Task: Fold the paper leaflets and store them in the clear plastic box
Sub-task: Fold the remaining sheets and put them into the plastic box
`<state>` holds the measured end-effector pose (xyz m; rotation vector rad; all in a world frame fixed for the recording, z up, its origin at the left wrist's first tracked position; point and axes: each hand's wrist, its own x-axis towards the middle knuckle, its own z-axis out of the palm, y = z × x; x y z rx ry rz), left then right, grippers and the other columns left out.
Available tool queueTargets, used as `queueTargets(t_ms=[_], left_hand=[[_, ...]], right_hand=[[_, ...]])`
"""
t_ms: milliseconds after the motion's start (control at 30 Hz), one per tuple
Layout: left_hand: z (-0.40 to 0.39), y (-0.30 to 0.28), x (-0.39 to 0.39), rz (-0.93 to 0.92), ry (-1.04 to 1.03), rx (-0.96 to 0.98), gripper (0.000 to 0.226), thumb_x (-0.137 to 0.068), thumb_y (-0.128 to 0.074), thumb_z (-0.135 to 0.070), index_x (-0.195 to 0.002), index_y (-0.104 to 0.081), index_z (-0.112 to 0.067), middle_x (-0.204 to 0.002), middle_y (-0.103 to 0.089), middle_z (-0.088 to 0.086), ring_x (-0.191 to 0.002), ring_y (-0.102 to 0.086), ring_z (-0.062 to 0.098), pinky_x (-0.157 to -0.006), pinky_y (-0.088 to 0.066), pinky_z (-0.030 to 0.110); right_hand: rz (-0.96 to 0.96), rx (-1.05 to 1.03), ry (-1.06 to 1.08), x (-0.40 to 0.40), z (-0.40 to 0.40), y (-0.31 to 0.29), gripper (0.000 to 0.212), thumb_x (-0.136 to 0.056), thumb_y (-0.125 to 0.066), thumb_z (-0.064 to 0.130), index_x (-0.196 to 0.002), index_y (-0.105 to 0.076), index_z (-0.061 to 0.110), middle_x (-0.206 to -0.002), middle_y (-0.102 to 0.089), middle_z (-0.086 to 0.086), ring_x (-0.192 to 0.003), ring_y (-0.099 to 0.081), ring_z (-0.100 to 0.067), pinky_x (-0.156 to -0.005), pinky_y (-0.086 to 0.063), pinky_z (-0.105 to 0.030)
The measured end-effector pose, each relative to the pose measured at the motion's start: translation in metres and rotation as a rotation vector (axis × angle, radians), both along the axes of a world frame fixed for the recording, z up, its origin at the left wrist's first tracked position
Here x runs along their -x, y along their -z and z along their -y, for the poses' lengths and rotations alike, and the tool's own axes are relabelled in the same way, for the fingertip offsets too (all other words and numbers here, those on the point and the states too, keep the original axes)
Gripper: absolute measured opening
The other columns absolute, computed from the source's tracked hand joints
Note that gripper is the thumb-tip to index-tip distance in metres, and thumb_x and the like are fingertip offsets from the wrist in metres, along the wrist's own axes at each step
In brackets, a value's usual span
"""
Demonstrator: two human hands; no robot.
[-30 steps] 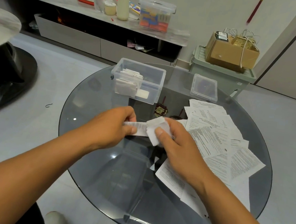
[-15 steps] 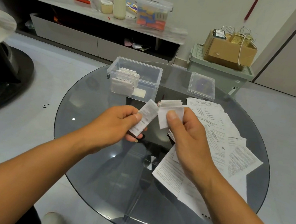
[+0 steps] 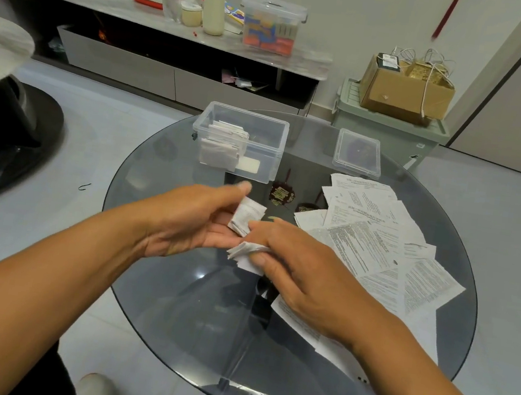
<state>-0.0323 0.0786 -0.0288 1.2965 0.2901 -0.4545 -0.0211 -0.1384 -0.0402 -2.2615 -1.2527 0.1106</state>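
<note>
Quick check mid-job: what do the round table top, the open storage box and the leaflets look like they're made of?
Round table top: looks like dark tinted glass, glossy; the floor and base show through and light glints off it.
Open storage box: apparently clear rigid plastic; the folded leaflets inside are visible through its walls.
Loose leaflets: thin white printed paper, matte, creased. The folded one in the left hand holds sharp folds.
</note>
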Motion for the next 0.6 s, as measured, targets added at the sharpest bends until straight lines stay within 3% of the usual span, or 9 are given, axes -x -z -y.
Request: queueTargets(t_ms=[67,167,233,367,433,500,600], left_hand=[[0.003,0.004,0.0,0.047,0.002,-0.068,0.031,-0.104,-0.053,-0.022,-0.118,-0.067,0.003,-0.108,-0.075,0.02,-0.097,-0.075,0.025,-0.084,-0.061,0.03],[0.012,0.011,0.001,0.171,-0.077,-0.151,0.023,-0.105,-0.052,-0.014,-0.116,-0.068,-0.001,-0.1,-0.077,0.013,-0.09,-0.076,0.019,-0.079,-0.062,0.026],[0.023,0.013,0.002,0.239,-0.149,-0.206,0.022,-0.106,-0.05,-0.016,-0.114,-0.065,-0.001,-0.096,-0.078,0.013,-0.086,-0.077,0.022,-0.073,-0.062,0.026],[0.043,0.021,0.006,0.341,-0.214,-0.405,0.024,-0.107,-0.049,-0.021,-0.108,-0.061,-0.001,-0.085,-0.072,0.021,-0.059,-0.068,0.018,-0.051,-0.055,0.023],[0.047,0.023,0.006,0.342,-0.22,-0.344,0.024,-0.108,-0.046,-0.019,-0.111,-0.065,-0.006,-0.085,-0.073,0.016,-0.063,-0.068,0.014,-0.058,-0.058,0.023],[0.049,0.021,0.005,0.282,-0.194,-0.193,0.029,-0.11,-0.041,-0.02,-0.118,-0.066,-0.007,-0.096,-0.077,0.012,-0.082,-0.076,0.018,-0.078,-0.062,0.027],[0.05,0.019,0.006,0.258,-0.121,-0.099,0.035,-0.11,-0.039,-0.029,-0.123,-0.065,-0.008,-0.107,-0.076,0.014,-0.102,-0.074,0.024,-0.094,-0.059,0.032]], right_hand=[[-0.085,-0.039,0.02,0.003,0.0,0.001,0.021,-0.108,-0.047,0.03,-0.123,-0.06,0.021,-0.111,-0.061,0.007,-0.102,-0.057,-0.011,-0.086,-0.048,-0.034],[-0.266,-0.338,0.256,0.006,-0.007,0.005,0.018,-0.107,-0.051,0.031,-0.116,-0.063,0.023,-0.108,-0.062,0.008,-0.098,-0.06,-0.009,-0.081,-0.049,-0.024],[-0.382,-0.552,0.462,0.004,-0.012,0.007,0.015,-0.106,-0.055,0.031,-0.107,-0.068,0.023,-0.095,-0.066,0.009,-0.083,-0.062,-0.006,-0.072,-0.049,-0.024],[-0.622,-0.719,0.563,-0.002,-0.016,0.007,0.011,-0.099,-0.067,0.023,-0.108,-0.073,0.02,-0.07,-0.069,0.002,-0.059,-0.06,-0.011,-0.06,-0.051,-0.026],[-0.671,-0.762,0.607,-0.003,-0.018,0.009,0.014,-0.097,-0.07,0.017,-0.111,-0.072,0.019,-0.072,-0.073,0.001,-0.058,-0.065,-0.011,-0.061,-0.055,-0.024],[-0.666,-0.74,0.628,-0.004,-0.016,0.011,0.013,-0.098,-0.069,0.017,-0.11,-0.074,0.021,-0.077,-0.077,-0.001,-0.061,-0.069,-0.01,-0.066,-0.06,-0.027],[-0.527,-0.59,0.642,-0.006,-0.012,0.013,0.014,-0.102,-0.062,0.024,-0.1,-0.076,0.027,-0.074,-0.076,0.002,-0.06,-0.068,-0.009,-0.07,-0.06,-0.032]])
